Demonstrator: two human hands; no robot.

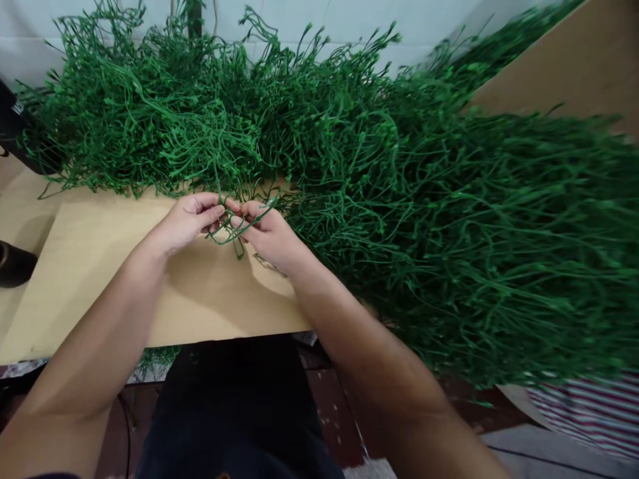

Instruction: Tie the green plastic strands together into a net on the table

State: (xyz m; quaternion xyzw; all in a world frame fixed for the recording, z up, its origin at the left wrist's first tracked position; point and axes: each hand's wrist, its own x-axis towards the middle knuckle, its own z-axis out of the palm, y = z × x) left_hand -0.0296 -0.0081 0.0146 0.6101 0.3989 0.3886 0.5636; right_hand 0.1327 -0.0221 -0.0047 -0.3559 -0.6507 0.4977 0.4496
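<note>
Thin green plastic-looking stems (227, 234) are pinched between my two hands, just above a tan board (210, 299). My left hand (197, 214) holds them between thumb and fingers. Close beside it, my right hand (260, 229) pinches the same stems, its fingertips almost meeting those of the left. Loose stem ends curl below the fingers. Right behind my hands rises a long heap of green artificial stems (319, 126) with small budded tips. Where exactly the held stems join is hidden by my fingers.
More green stems (499, 253) spread over the right side. A cardboard panel (564, 66) leans at the upper right. On the left are a dark bottle-like object (24, 133) and a dark cylinder (14, 265). A pale tiled wall (429, 23) stands behind.
</note>
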